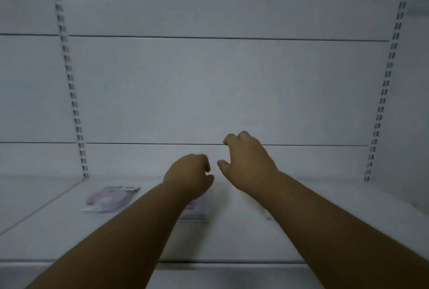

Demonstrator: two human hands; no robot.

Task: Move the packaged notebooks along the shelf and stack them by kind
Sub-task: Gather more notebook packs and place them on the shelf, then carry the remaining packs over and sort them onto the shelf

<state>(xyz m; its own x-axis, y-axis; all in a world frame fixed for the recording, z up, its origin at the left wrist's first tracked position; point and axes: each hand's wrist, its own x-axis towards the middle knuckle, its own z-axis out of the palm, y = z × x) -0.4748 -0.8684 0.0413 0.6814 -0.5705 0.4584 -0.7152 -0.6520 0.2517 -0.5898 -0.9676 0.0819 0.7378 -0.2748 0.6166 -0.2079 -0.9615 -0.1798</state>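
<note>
A pink packaged notebook (111,198) lies flat at the left of the white shelf (69,237). A second packaged notebook (197,210) lies mid-shelf, mostly hidden under my left wrist. My left hand (189,176) hovers above it with its fingers curled and nothing held. Raised a little higher, my right hand (247,163) is just to the right, fingers bent down and apart, thumb pointing left, nothing in it. A sliver of clear packaging (268,215) shows beside my right forearm.
White back panels (220,91) rise behind the shelf, with slotted uprights at left (72,93) and right (385,84). The shelf's front lip (232,263) runs across the bottom. A pale rounded object (421,207) sits at the far right edge.
</note>
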